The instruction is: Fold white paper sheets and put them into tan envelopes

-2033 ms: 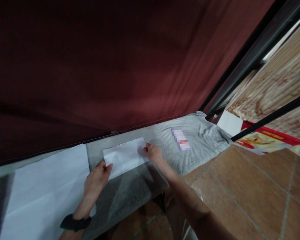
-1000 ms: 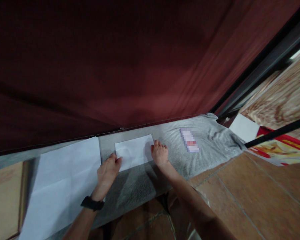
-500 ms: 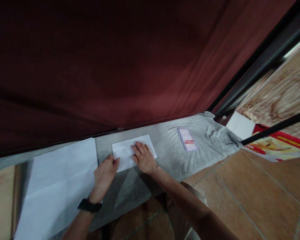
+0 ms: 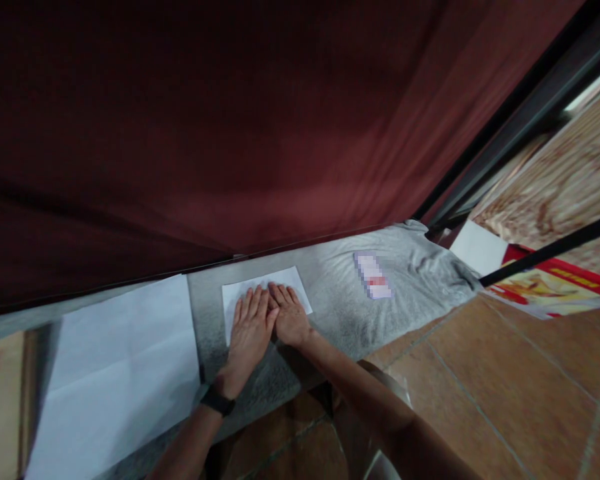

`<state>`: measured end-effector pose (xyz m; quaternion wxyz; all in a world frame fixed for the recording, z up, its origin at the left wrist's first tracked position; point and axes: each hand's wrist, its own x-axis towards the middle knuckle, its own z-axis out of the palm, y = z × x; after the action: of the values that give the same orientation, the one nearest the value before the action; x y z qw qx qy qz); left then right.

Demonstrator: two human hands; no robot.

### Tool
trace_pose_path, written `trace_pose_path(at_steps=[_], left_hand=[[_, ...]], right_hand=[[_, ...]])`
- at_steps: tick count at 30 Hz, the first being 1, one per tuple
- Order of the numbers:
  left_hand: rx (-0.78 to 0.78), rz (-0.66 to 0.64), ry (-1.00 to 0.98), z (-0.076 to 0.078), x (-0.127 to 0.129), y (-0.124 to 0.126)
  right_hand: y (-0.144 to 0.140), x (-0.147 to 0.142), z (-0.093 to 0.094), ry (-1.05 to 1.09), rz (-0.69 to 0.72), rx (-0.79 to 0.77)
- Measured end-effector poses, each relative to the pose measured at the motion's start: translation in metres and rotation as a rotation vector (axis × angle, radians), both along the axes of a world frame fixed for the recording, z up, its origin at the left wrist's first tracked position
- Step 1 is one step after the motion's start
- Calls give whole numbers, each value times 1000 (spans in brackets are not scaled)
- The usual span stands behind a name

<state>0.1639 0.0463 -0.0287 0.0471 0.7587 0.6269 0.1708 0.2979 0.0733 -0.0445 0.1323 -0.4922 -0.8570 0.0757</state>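
Observation:
A small white sheet of paper, apparently folded, lies on the grey cloth. My left hand rests flat on its left and middle part, fingers stretched out and pointing away from me. Beside it, my right hand lies flat on the right part, also with fingers extended. The two hands touch near the left thumb. A dark band circles my left wrist. To the left, a larger white sheet with visible crease lines lies spread out.
On the cloth to the right lies a blurred-out pinkish rectangle. A dark red fabric wall rises behind the cloth. At the right, a red and yellow printed box sits by a black bar on the tiled floor.
My left hand has moved right and forward from the small paper's left edge and now lies flat on it. My right hand has stayed nearly in place.

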Motion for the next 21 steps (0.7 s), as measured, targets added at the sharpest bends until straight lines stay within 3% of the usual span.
trace_pose_path(at_steps=[5, 12, 21], left_hand=[[-41, 2, 6, -18, 5, 3], [41, 47, 47, -27, -5, 0], [85, 123, 91, -32, -27, -7]], right_hand=[[3, 2, -3, -11, -7, -17], [9, 8, -7, 29, -110, 39], [25, 37, -6, -18, -241, 20]])
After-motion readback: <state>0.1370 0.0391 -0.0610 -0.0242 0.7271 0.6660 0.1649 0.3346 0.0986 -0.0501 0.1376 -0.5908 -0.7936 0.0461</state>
